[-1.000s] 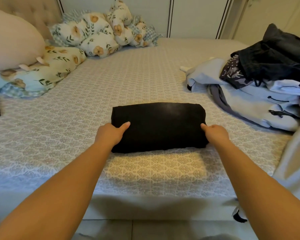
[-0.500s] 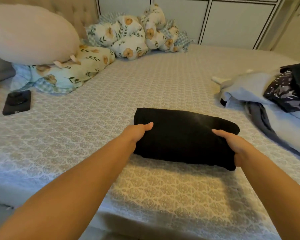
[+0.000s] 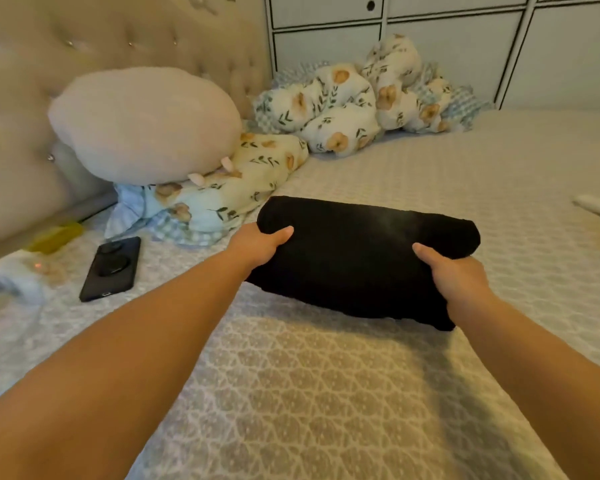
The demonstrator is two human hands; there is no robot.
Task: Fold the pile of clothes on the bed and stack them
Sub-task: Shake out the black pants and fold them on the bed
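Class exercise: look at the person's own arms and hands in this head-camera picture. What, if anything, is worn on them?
Both forearms are bare right down to the bottom edge of the picture; no sleeve shows. The left hand and the right hand wear no gloves. No watch or bracelet shows at either wrist, and no ring on the parts of the hands in view.

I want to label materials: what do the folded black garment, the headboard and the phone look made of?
Folded black garment: soft matte fabric, perhaps knit; it sags where the left hand and right hand grip it. Headboard: beige padded upholstery, button-tufted, slight sheen; leather or fabric unclear. Phone: dark matte back, probably a plastic case.
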